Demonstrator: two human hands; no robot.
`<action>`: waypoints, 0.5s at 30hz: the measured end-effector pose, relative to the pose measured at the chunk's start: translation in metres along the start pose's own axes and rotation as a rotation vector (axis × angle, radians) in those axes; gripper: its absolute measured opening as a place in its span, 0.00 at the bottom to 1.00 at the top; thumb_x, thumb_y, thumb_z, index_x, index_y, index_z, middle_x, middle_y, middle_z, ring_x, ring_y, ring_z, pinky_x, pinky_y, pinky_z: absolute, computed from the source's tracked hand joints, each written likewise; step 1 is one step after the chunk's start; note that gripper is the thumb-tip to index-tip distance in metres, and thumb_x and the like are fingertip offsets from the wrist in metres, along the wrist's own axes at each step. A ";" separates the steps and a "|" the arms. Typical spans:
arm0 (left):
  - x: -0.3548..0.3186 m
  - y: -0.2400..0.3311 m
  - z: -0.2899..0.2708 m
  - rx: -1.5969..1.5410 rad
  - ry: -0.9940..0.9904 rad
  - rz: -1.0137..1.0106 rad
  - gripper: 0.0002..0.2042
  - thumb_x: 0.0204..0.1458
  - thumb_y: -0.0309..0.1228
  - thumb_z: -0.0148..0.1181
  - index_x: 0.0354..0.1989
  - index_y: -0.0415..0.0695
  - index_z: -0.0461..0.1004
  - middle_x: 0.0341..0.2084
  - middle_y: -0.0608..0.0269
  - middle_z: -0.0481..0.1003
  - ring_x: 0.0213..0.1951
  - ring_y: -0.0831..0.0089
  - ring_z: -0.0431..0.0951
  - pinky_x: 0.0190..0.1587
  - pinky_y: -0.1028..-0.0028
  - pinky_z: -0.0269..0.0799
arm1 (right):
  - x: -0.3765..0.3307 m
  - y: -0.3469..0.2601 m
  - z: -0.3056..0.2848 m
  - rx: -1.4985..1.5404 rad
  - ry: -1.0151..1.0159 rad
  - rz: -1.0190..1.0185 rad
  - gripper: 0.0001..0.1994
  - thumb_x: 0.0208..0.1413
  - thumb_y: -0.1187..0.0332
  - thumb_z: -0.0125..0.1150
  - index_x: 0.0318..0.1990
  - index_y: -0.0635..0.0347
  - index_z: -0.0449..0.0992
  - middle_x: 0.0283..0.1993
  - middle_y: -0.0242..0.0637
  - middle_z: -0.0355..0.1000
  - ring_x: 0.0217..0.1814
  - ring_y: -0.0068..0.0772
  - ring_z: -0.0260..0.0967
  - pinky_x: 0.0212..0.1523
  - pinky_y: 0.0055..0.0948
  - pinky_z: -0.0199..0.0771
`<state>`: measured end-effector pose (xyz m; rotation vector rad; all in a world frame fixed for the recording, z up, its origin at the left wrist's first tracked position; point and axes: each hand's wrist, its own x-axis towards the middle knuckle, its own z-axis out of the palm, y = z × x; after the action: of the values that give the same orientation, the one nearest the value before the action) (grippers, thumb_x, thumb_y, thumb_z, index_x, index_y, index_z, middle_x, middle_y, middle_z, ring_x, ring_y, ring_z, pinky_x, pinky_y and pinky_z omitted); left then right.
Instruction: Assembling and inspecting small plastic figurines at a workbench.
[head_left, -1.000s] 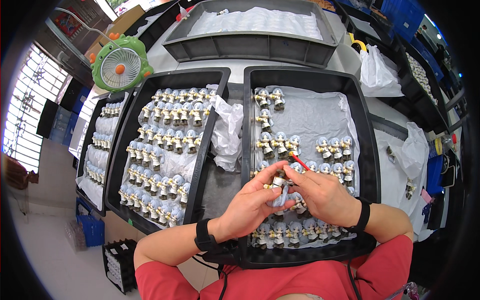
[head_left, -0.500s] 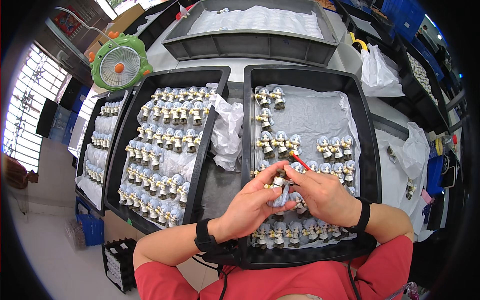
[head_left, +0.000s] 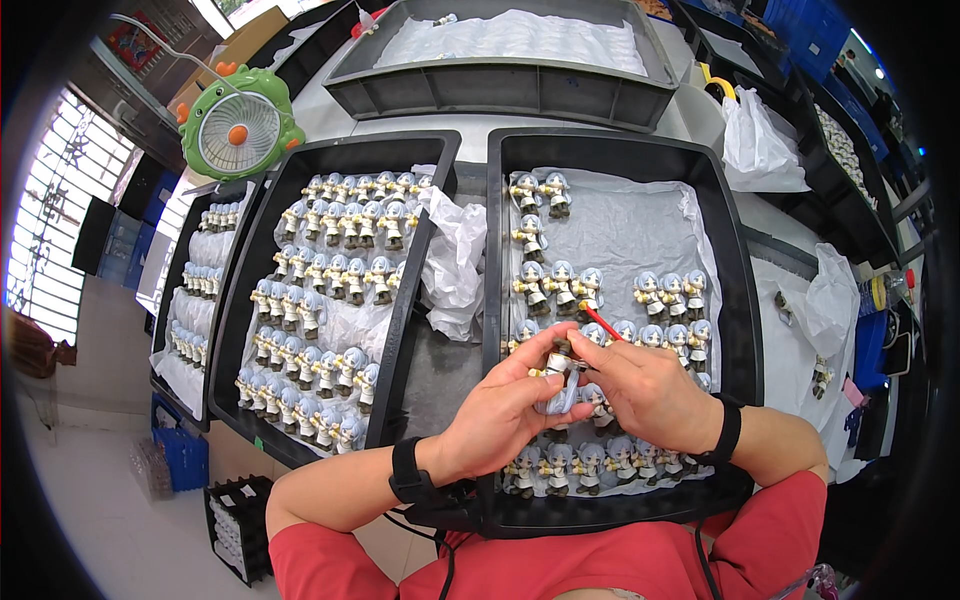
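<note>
While we see hardly any shift since half a second ago, suggesting unbroken work on one piece, our left hand point(head_left: 507, 410) grips an upside-down blue-haired figurine point(head_left: 556, 363) above the paper-lined black tray point(head_left: 610, 513). Rightward over that tray, our right hand point(head_left: 650, 395), close against the figurine, holds a thin red rod point(head_left: 601, 323).

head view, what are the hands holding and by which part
The left hand holds a figurine feet-up around its body; the right hand holds a red stick by its near end, hidden in the grip.
</note>
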<state>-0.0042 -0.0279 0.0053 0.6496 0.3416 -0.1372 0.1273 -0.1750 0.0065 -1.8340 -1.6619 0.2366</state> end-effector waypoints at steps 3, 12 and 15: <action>0.000 0.000 0.001 0.004 -0.004 0.006 0.24 0.56 0.24 0.42 0.63 0.46 0.50 0.57 0.67 0.56 0.55 0.71 0.63 0.54 0.60 0.64 | 0.000 0.000 0.000 -0.002 0.006 -0.004 0.25 0.44 0.79 0.56 0.53 0.69 0.64 0.28 0.42 0.67 0.26 0.41 0.69 0.26 0.33 0.70; 0.000 -0.001 -0.001 -0.041 -0.012 0.010 0.24 0.56 0.23 0.42 0.63 0.46 0.51 0.56 0.66 0.57 0.54 0.71 0.64 0.53 0.59 0.65 | 0.000 -0.001 0.000 -0.044 -0.019 0.011 0.25 0.42 0.79 0.58 0.53 0.66 0.65 0.29 0.40 0.68 0.27 0.40 0.70 0.26 0.32 0.70; 0.000 0.000 -0.001 -0.050 -0.015 0.009 0.24 0.56 0.23 0.42 0.62 0.46 0.51 0.56 0.67 0.58 0.54 0.71 0.64 0.53 0.59 0.66 | 0.000 -0.001 0.000 -0.042 -0.009 0.026 0.24 0.44 0.77 0.59 0.53 0.63 0.66 0.29 0.39 0.70 0.27 0.39 0.71 0.26 0.31 0.69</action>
<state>-0.0049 -0.0275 0.0042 0.6007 0.3269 -0.1243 0.1269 -0.1747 0.0070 -1.8895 -1.6617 0.2227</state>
